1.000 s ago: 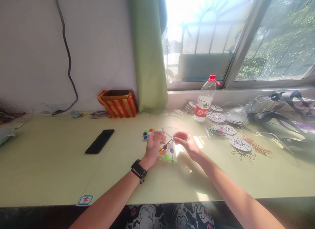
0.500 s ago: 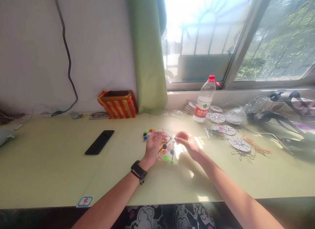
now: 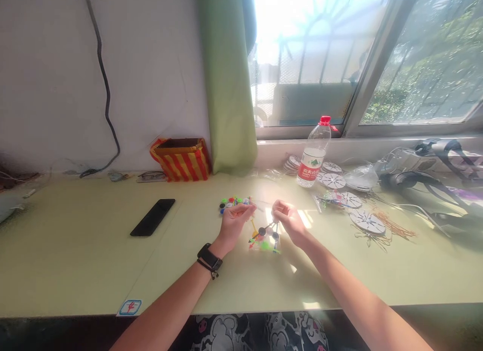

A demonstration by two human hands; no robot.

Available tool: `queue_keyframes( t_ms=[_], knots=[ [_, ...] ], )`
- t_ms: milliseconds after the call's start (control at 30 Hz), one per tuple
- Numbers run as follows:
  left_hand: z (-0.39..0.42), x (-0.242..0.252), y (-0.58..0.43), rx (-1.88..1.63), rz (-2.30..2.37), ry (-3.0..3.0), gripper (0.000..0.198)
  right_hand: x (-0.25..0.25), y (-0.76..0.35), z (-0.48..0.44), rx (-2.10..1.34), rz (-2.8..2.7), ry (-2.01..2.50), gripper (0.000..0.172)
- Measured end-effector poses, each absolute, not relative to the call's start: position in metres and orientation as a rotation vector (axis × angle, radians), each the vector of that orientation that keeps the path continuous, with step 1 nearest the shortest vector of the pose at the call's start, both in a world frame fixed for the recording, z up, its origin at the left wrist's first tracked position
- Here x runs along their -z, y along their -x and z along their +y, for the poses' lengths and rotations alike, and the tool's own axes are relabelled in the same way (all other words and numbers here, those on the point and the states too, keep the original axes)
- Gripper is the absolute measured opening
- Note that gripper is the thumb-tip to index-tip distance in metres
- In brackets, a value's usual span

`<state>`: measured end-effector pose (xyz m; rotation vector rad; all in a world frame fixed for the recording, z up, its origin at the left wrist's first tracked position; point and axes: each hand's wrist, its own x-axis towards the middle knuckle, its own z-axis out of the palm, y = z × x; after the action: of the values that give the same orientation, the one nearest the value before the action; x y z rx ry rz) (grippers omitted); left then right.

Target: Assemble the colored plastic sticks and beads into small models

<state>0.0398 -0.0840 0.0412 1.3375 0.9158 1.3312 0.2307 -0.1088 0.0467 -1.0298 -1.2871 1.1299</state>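
Observation:
Several coloured plastic sticks with round discs hang linked together below my hands: a black disc, a dark blue disc, and yellow, red and green parts that look blurred. My right hand pinches the upper ends of the dark sticks between thumb and fingertips. To its left, my left hand is closed in a pinch. Whatever sits between its fingertips is too small to make out. Just beyond the left hand lies a pile of small coloured discs in black, blue, green, red and white.
A black phone lies on the left, with a red-and-yellow striped box behind it. To the right stand a water bottle and several white patterned discs with orange threads. Dark straps lie at the far right.
My left hand has moved slightly away from the linked pieces and closed its fingers. The pieces have swung to the right, below my right hand.

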Motion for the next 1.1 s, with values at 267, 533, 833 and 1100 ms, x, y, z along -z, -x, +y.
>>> queue_keyframes(
  t_ms=[267, 533, 833, 1100],
  knots=[
    [-0.075, -0.051, -0.024, -1.278, 0.904, -1.328, 0.023, -0.054, -0.244, -0.107, -1.127, -1.293, 0.967, 0.029],
    [-0.07, -0.053, -0.017, -1.246, 0.868, -1.385, 0.015, -0.045, -0.251, -0.096, -1.184, -1.226, 0.931, 0.017],
    [-0.069, -0.045, -0.02, -1.281, 0.836, -1.42, 0.024, -0.044, -0.248, -0.098, -1.108, -1.25, 0.964, 0.029],
    [-0.067, -0.043, -0.025, -1.163, 0.879, -1.422, 0.035, -0.041, -0.248, -0.096, -1.116, -1.251, 0.978, 0.045]
  ],
)
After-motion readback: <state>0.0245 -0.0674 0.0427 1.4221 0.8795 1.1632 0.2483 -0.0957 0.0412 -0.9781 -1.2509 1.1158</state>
